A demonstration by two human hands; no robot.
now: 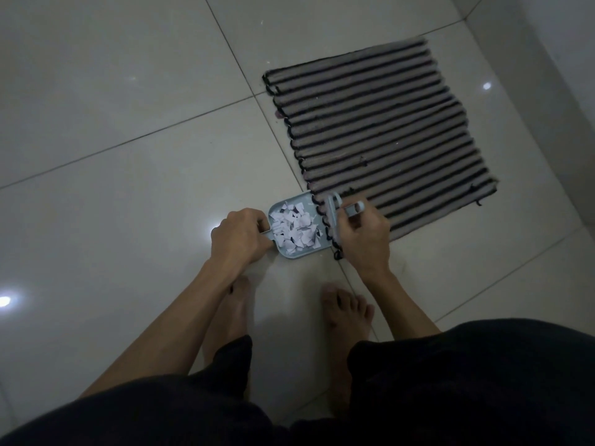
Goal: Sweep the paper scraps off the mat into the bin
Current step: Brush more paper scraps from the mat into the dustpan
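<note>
Paper scraps (pixel 294 228) all sit piled in a little blue dustpan (pixel 291 201) at the mat's (pixel 380 130) 7 o'clock corner; left hand (pixel 238 235) wraps its handle, right hand (pixel 365 235) at 3 o'clock pinches a small brush (pixel 335 217) against the mat edge

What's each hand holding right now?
Left hand: grips the dustpan handle.
Right hand: grips the small brush.

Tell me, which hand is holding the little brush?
The right hand grips the small brush at the mat's near corner. The left hand holds the dustpan full of paper scraps instead.
</note>
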